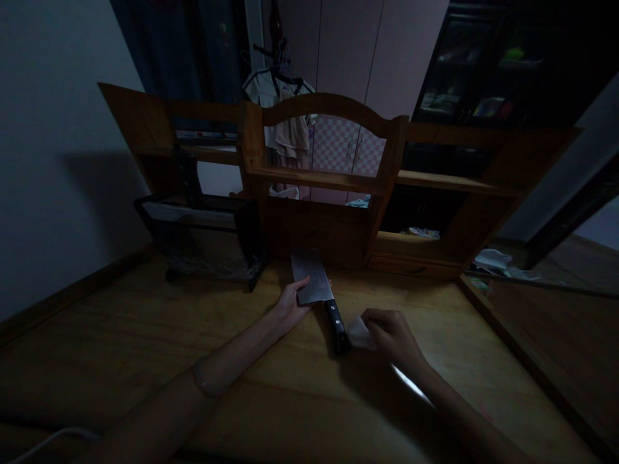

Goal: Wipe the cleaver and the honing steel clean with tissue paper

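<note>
A cleaver (pixel 311 277) with a wide steel blade and a black riveted handle is held up over the wooden desk top (pixel 242 380). My left hand (pixel 293 304) grips it by the blade, the thumb lying on the flat face and the other fingers behind. The handle points toward me and to the right. Just right of the handle's end, my right hand (pixel 391 330) is closed on a white tissue or cloth (pixel 360 333). The tissue is close to the handle; whether it touches, I cannot tell.
A black rack (pixel 203 232) with a clear front and a dark-handled item stands at the back left. Behind the desk rises a wooden shelf unit (pixel 319 180). Along the right side runs a raised wooden edge (pixel 522 361). A white cable (pixel 58 435) lies at the lower left.
</note>
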Tool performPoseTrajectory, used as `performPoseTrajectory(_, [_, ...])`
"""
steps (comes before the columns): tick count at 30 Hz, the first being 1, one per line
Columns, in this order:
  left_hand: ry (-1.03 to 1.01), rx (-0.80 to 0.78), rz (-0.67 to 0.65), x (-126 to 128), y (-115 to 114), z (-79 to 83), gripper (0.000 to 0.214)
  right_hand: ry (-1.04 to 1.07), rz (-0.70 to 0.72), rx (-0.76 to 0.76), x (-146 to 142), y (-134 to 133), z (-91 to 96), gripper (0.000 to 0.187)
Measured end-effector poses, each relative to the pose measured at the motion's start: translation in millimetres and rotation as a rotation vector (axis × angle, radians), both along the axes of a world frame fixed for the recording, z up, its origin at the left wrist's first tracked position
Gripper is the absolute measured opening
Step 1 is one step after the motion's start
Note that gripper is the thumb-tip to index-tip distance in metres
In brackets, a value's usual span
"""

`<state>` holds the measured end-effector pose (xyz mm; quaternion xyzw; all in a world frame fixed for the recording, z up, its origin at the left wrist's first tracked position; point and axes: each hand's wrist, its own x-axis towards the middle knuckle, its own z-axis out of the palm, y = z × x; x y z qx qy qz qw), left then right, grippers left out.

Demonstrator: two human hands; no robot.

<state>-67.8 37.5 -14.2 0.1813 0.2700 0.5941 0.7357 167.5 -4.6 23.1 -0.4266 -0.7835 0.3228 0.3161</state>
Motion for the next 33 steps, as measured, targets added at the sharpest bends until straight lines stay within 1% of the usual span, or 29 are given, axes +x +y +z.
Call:
performPoseTrajectory(3, [0.002,0.053,-0.075,1.2,-6.9,8.8,0.038,0.018,-0.062,0.022,2.4,5.3,-3.0,0.022])
performPoseTrajectory(6, [0.007,0.083,-0.147,5.3,-16.2,18.6,0.041,0.004,-0.085,-0.026,2.1,6.8,-2.0,0.027])
performPoseTrajectory(8, [0.023,0.069,-0.18,9.2,-22.0,24.1,0.042,0.008,-0.076,-0.048,-0.4,4.8,0.4,0.029])
performPoseTrajectory(10, [0.041,0.07,-0.216,13.2,-26.6,28.5,0.044,0.025,-0.028,-0.071,-4.2,1.4,2.8,0.03])
performPoseTrajectory(13, [0.048,0.125,-0.264,17.7,-31.3,33.8,0.051,0.007,0.01,-0.136,-8.8,-2.7,4.1,0.036])
performPoseTrajectory(16, [0.073,0.189,-0.287,20.2,-34.7,37.4,0.053,-0.05,-0.014,-0.148,-9.5,-3.0,2.6,0.038])
performPoseTrajectory(20, [0.153,0.206,-0.307,22.4,-39.0,39.4,0.053,-0.104,0.001,-0.142,-6.8,-1.4,0.7,0.034])
performPoseTrajectory(22, [0.178,0.208,-0.327,23.6,-41.0,39.2,0.056,-0.118,0.008,-0.112,-6.3,-1.8,0.8,0.03])
performPoseTrajectory(25, [0.198,0.235,-0.369,25.8,-43.5,37.4,0.059,-0.102,-0.019,-0.054,-6.9,-3.5,0.8,0.028])
performPoseTrajectory(27, [0.215,0.246,-0.394,27.5,-44.7,35.5,0.061,-0.062,-0.021,-0.05,-7.1,-4.3,-0.6,0.029])
performPoseTrajectory(30, [0.242,0.233,-0.413,30.3,-44.9,32.8,0.062,0.041,0.029,-0.103,-6.1,-3.9,-5.9,0.032])
performPoseTrajectory(31, [0.246,0.229,-0.418,31.1,-44.3,32.0,0.063,0.084,0.043,-0.142,-5.6,-3.6,-8.3,0.035])
performPoseTrajectory(33, [0.248,0.226,-0.424,32.2,-42.0,30.1,0.066,0.175,0.029,-0.269,-5.0,-3.1,-12.6,0.04])
